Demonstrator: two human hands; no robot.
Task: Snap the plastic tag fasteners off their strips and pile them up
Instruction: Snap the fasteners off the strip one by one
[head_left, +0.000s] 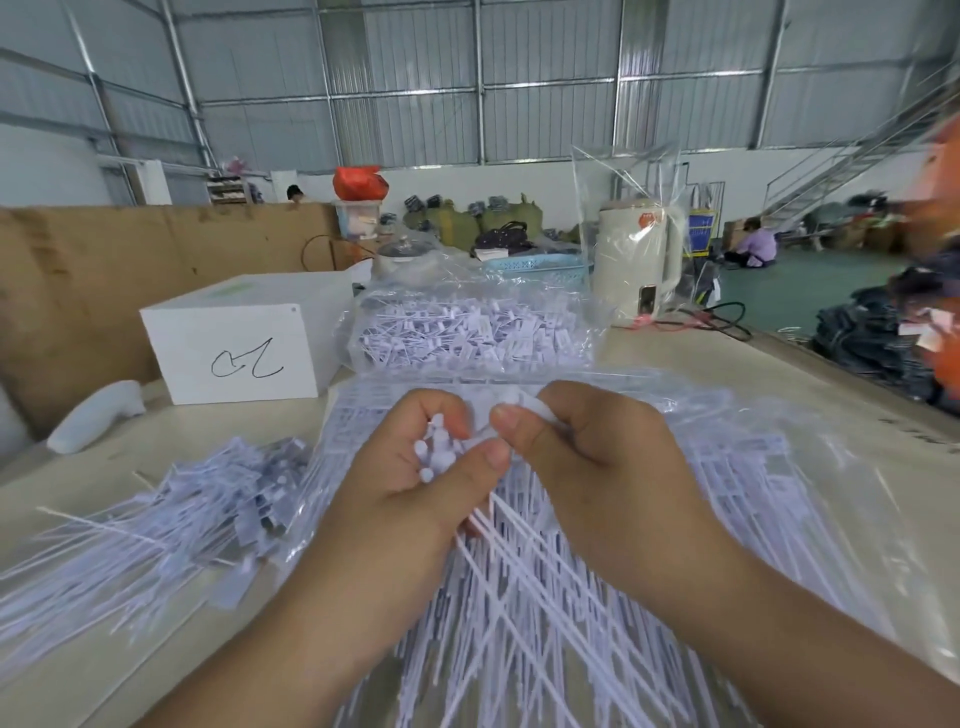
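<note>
My left hand grips a bunch of white plastic tag fasteners by their round heads, their long thin tails running down toward me. My right hand pinches the white strip end of the same bunch between thumb and fingers, right beside the left hand. Beneath both hands lies a spread of fastener strips on clear plastic sheeting. A pile of loose fasteners lies on the table to the left.
A clear bag of more fasteners sits behind the hands. A white box with a scribble stands at back left, a white kettle at back right, with cables by it. Cardboard sheets line the left side. The table edge runs down the right.
</note>
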